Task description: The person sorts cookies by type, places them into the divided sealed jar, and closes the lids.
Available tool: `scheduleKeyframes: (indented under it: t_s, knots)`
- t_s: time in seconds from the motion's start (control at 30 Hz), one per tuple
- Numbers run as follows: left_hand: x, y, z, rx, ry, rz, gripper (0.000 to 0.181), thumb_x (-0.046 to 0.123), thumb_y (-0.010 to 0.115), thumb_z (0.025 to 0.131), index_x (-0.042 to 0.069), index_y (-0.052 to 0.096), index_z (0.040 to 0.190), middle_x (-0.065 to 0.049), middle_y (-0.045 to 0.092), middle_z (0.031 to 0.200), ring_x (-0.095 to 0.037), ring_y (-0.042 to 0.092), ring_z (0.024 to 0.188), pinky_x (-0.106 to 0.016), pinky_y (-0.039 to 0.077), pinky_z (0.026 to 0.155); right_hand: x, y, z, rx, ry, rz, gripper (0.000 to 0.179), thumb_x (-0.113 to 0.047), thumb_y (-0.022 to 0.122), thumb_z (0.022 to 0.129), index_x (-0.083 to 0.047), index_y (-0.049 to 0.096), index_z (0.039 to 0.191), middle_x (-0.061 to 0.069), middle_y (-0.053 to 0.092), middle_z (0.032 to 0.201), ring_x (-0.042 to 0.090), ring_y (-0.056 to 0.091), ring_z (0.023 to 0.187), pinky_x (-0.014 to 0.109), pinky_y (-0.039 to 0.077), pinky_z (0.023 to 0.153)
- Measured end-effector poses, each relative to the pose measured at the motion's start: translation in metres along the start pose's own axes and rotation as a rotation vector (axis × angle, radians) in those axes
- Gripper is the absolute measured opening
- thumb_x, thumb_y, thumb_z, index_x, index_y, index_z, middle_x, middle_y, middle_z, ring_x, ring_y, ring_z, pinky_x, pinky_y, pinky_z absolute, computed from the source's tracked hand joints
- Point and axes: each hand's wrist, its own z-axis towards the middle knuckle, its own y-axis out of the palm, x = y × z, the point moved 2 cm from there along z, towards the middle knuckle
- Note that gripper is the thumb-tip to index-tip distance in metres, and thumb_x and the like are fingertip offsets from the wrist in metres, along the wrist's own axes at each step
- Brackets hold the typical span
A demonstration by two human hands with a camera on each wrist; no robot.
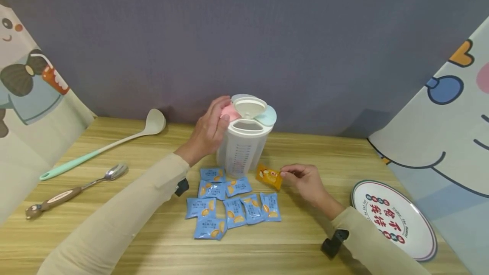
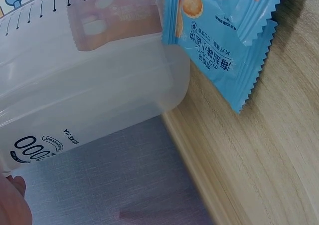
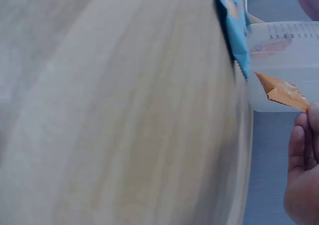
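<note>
Firstly, head view: left hand [image 1: 208, 128] gripped the flap-lidded measuring canister [image 1: 243, 152] at its nine o'clock rim; right hand [image 1: 306, 183] pinched an orange snack sachet [image 1: 268, 177] by one end, at the canister's five o'clock. Blue biscuit sachets [image 1: 234, 212] lay toward six. Left wrist: a reddish packet [image 2: 119, 18] showed through the canister wall; blue biscuit sachets appeared near one. Right wrist: orange snack sachet, between thumb and fingers, sat at three o'clock.

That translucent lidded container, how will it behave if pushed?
The translucent lidded container may tip if pushed high up, since it stands taller than wide. Probably light for its size, being see-through and plastic-looking; its smooth surface could be slippery.
</note>
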Motion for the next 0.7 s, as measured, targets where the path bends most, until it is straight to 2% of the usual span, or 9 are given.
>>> scheduleKeyframes:
  t_s: [0.07, 0.23, 0.37, 0.47, 0.57, 0.7]
  knots:
    - [0.000, 0.000, 0.000, 0.005, 0.000, 0.001, 0.047, 0.023, 0.031, 0.096, -0.007, 0.042, 0.131, -0.020, 0.041, 0.138, -0.031, 0.044, 0.124, -0.049, 0.041, 0.094, -0.009, -0.002, 0.002, -0.006, -0.049, -0.004, 0.006, 0.016, 0.066, 0.078, 0.015, 0.067, 0.084, 0.022, 0.068, 0.082, 0.010, 0.064, 0.070, 0.023, 0.053, 0.060]
    - [0.001, 0.000, -0.001, 0.008, -0.002, -0.001, 0.047, 0.023, 0.030, 0.097, -0.007, 0.042, 0.131, -0.019, 0.041, 0.138, -0.031, 0.044, 0.124, -0.049, 0.041, 0.094, -0.036, -0.012, 0.007, 0.012, -0.109, -0.023, 0.009, 0.022, 0.062, 0.078, 0.017, 0.066, 0.085, 0.024, 0.067, 0.079, 0.011, 0.062, 0.066, 0.021, 0.052, 0.057]
    - [0.000, 0.000, -0.002, 0.002, -0.007, -0.003, 0.046, 0.022, 0.031, 0.097, -0.006, 0.041, 0.131, -0.019, 0.041, 0.139, -0.032, 0.044, 0.124, -0.049, 0.041, 0.094, -0.047, -0.024, 0.016, 0.061, -0.107, -0.032, 0.010, 0.020, 0.062, 0.078, 0.016, 0.066, 0.086, 0.015, 0.069, 0.080, 0.012, 0.064, 0.066, 0.021, 0.052, 0.058]
    - [0.000, 0.001, -0.003, -0.003, -0.009, -0.001, 0.046, 0.022, 0.031, 0.097, -0.007, 0.041, 0.131, -0.019, 0.040, 0.139, -0.032, 0.043, 0.125, -0.049, 0.041, 0.095, -0.057, -0.031, 0.024, 0.066, -0.153, -0.035, 0.009, 0.019, 0.064, 0.078, 0.016, 0.067, 0.087, 0.011, 0.070, 0.081, 0.012, 0.064, 0.067, 0.021, 0.053, 0.060]
    - [-0.001, 0.002, -0.003, -0.005, -0.010, 0.002, 0.047, 0.023, 0.030, 0.097, -0.007, 0.041, 0.131, -0.020, 0.040, 0.139, -0.032, 0.043, 0.125, -0.050, 0.041, 0.095, -0.072, -0.035, 0.033, 0.063, -0.233, 0.005, 0.009, 0.018, 0.064, 0.078, 0.016, 0.066, 0.087, 0.014, 0.070, 0.081, 0.014, 0.064, 0.067, 0.022, 0.054, 0.062]
    - [-0.001, 0.001, -0.002, -0.003, -0.011, -0.001, 0.047, 0.023, 0.030, 0.097, -0.007, 0.041, 0.132, -0.020, 0.040, 0.139, -0.033, 0.043, 0.125, -0.051, 0.040, 0.095, -0.092, -0.037, 0.042, 0.079, -0.309, 0.119, 0.009, 0.020, 0.063, 0.078, 0.019, 0.065, 0.087, 0.014, 0.069, 0.083, 0.016, 0.065, 0.070, 0.024, 0.054, 0.065]
